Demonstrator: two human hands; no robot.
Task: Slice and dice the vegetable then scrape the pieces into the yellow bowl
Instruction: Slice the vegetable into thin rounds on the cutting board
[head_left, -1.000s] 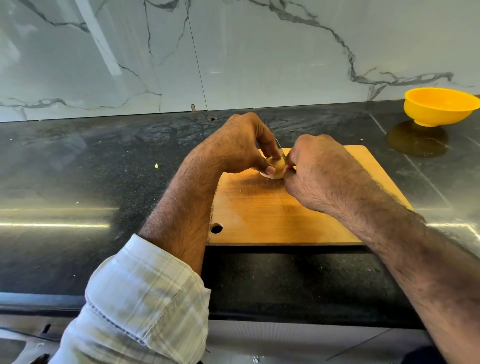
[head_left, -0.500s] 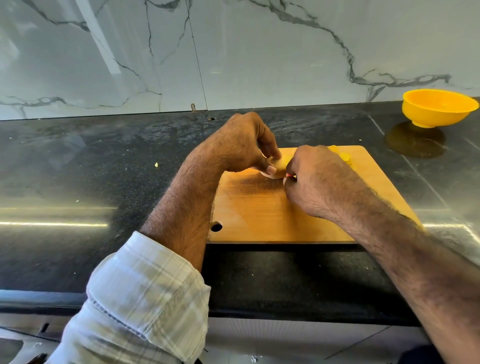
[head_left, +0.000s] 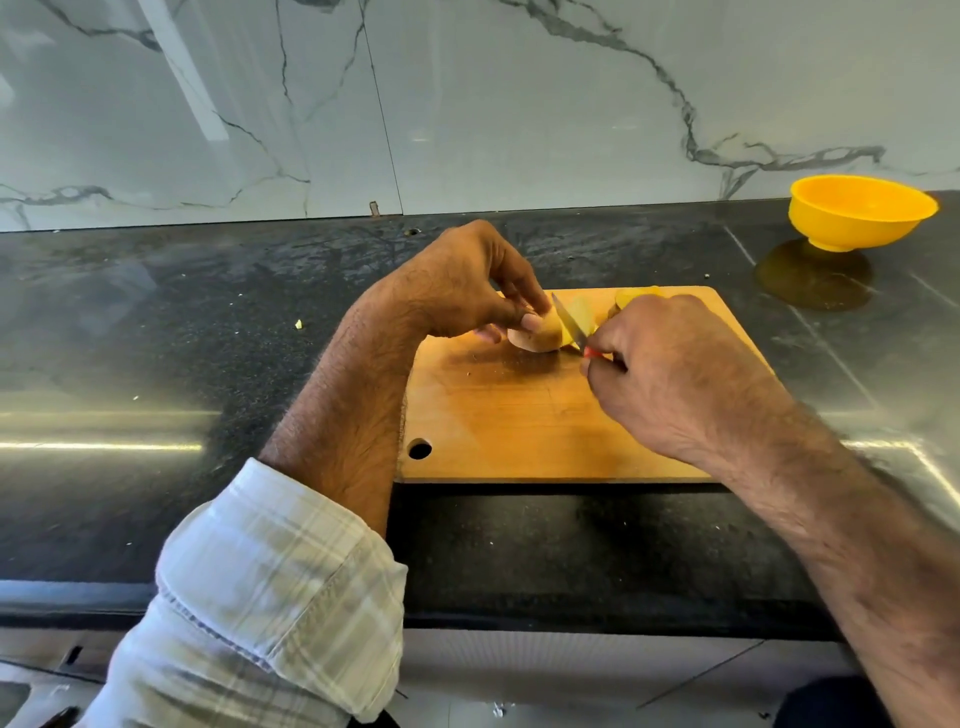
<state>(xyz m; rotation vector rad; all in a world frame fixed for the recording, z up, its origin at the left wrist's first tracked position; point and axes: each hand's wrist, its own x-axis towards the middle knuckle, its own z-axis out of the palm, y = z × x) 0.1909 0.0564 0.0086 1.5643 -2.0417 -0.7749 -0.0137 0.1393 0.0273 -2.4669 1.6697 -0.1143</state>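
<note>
Wooden cutting board (head_left: 545, 415) flat on the dark stone worktop (head_left: 156, 364), hanging hole at near-left corner. Potato (head_left: 540, 332) lying on the far part of the board, left of centre, pinned there by the left hand (head_left: 462, 291): left grip pinching the vegetable, thumb on its near side, other fingers curled over its top. Right hand (head_left: 670, 374) just right of the potato, grip wrapped tightly round a red knife handle (head_left: 592, 353), only a sliver of red visible. Knife blade (head_left: 569, 325) angled up and to the left, set against the potato's right end. Cut slices (head_left: 631, 297) resting on the far edge of the board, partly hidden behind the right hand. Yellow bowl (head_left: 862, 210) upright on the worktop at far right, well apart from the board, close to the marble wall (head_left: 467, 104). Plaid sleeve (head_left: 260, 597) rolled up on left forearm.
</note>
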